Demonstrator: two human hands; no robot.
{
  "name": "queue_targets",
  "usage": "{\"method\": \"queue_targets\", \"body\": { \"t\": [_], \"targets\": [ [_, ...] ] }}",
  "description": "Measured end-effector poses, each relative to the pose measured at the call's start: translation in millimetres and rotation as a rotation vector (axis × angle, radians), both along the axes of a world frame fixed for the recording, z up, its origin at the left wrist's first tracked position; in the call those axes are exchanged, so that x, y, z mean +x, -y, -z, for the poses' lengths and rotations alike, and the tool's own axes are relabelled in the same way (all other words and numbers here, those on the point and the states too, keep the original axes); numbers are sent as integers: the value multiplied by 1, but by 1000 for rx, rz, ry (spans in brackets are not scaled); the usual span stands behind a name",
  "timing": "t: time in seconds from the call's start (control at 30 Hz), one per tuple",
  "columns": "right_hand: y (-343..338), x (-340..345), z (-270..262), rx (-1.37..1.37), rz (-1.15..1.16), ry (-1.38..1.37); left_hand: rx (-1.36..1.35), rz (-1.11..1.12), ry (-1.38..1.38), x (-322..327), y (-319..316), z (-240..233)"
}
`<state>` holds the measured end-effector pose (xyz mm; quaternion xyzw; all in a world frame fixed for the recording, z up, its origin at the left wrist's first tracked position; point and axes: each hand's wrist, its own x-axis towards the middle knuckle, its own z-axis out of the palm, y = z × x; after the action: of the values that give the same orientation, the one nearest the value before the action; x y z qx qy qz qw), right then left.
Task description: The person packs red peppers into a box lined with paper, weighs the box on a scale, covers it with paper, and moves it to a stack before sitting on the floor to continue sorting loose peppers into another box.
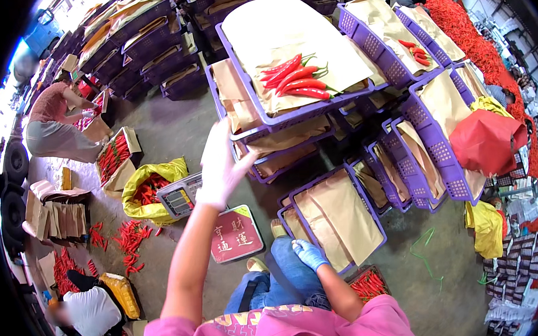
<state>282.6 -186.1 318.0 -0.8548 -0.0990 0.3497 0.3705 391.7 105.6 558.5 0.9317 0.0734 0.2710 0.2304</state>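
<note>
My left hand (pixel 217 169), in a white glove, is raised with thumb and fingers apart and nothing visible in it. It is at the near left corner of a stack of purple plastic crates (pixel 293 118); whether it touches them I cannot tell. Several red chili peppers (pixel 298 79) lie on brown paper (pixel 288 35) covering the top crate. My right hand (pixel 310 254), in a blue glove, rests by my jeans' knee, its fingers partly hidden. Beside it is a low purple crate (pixel 374 217) lined with folded brown paper. Below my left hand stands a platform scale (pixel 237 233) with a display panel (pixel 179 200).
A yellow sack (pixel 175 170) of chilies stands left of the scale. Loose chilies (pixel 131 238) lie on the floor. One person (pixel 60 121) bends over boxes; another (pixel 92 314) is at lower left. Purple crates (pixel 440 146) and a red bag (pixel 487 141) stand right. Green twine (pixel 427 260) lies on the floor.
</note>
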Motion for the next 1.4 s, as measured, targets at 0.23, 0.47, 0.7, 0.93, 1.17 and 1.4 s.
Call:
{"method": "queue_targets", "body": {
  "t": [0.23,0.47,0.7,0.93,1.17,1.4],
  "targets": [
    [87,-19,110,-146,329,-248,348,147,-482,203,24,-47],
    [179,-37,133,-481,70,-399,189,374,-186,211,57,-37],
    [82,35,117,-139,262,-470,-346,196,-389,212,35,-53],
    [44,143,85,339,310,-174,-1388,278,-71,109,15,-80],
    [34,325,-133,729,506,156,-1516,152,-69,83,3,-68],
    [94,511,-236,1026,713,350,-1306,441,93,243,21,-65]
  ]
}}
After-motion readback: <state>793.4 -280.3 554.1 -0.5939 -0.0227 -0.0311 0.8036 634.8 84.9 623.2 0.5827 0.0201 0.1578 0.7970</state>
